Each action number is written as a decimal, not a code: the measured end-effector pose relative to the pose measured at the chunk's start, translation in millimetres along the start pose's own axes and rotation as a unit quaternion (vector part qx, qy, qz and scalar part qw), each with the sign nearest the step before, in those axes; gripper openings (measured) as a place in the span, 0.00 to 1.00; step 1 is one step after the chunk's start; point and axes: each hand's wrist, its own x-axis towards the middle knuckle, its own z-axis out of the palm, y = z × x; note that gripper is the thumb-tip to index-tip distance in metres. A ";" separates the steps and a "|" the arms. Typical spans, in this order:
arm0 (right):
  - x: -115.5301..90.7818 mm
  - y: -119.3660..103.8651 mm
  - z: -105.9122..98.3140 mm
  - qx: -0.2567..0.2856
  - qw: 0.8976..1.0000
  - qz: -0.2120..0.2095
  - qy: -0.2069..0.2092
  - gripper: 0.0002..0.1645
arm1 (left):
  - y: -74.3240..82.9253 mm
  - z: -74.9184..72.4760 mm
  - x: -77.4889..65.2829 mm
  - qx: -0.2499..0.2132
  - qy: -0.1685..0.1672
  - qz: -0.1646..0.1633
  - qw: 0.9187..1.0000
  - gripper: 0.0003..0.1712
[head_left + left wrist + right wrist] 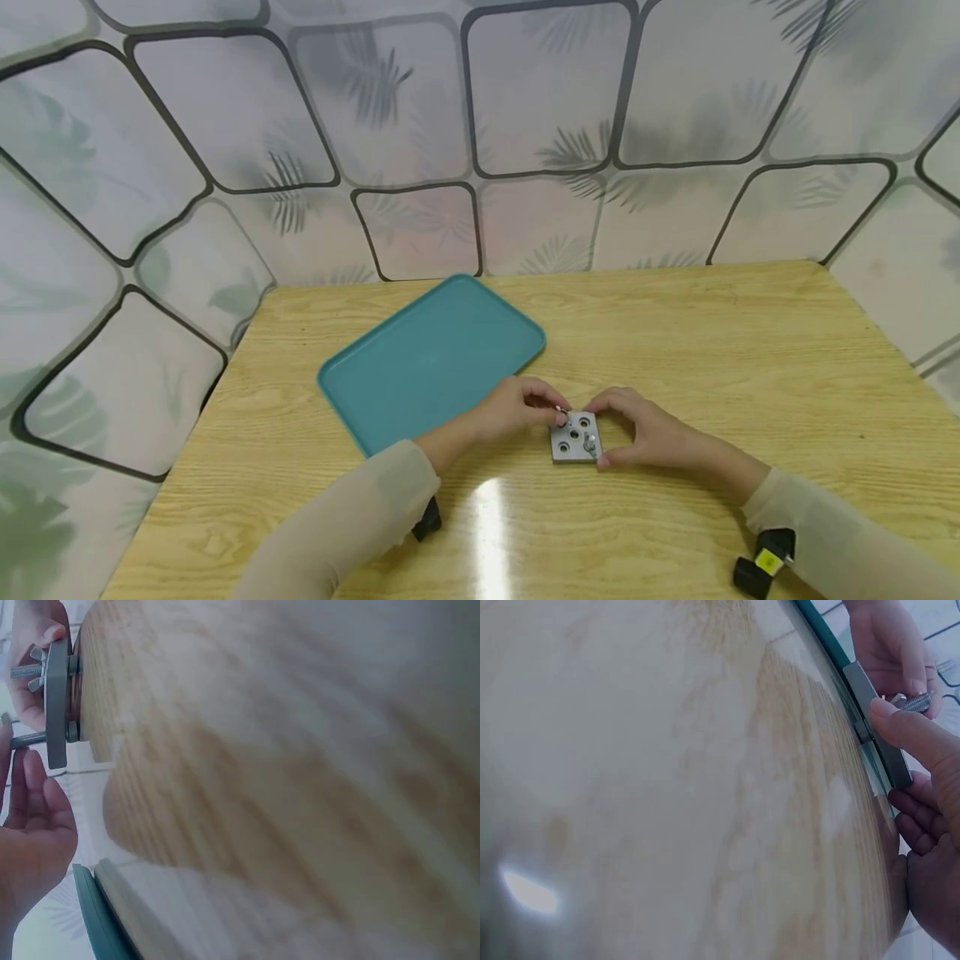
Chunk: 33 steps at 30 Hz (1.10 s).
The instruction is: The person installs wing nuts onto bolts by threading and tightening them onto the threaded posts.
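Note:
A square grey metal plate (574, 452) with several round holes lies near the table's middle. From its near right corner rises a threaded bolt bearing a wing nut (34, 669). Another bolt (30, 739) stands at the far left corner, where my left hand (517, 410) pinches a small metal piece at its upper end. That piece looks like a wing nut, mostly hidden by the fingers. My right hand (654, 429) grips the plate along its right side, thumb at the near corner and fingers at the far edge. Bolt heads (73, 731) show beneath the plate.
A teal tray (431, 354) lies at an angle left of the plate, its near edge partly behind the left forearm. The wooden table (720, 350) runs back to a patterned curtain (540, 217). Black wrist devices (765, 562) hang under the sleeves.

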 end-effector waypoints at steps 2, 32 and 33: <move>-0.2 0.0 0.1 0.001 1.000 0.000 -0.001 0.33 | -0.6 0.0 0.8 -0.015 0.000 -0.013 1.000 0.08; 0.2 2.2 0.2 -0.001 1.000 -0.009 0.003 0.34 | 2.8 -6.4 5.8 -0.060 -0.027 -0.051 0.997 0.14; 0.6 2.5 0.3 0.000 1.000 -0.013 0.005 0.34 | 2.3 -6.5 5.8 -0.062 -0.021 -0.048 0.997 0.13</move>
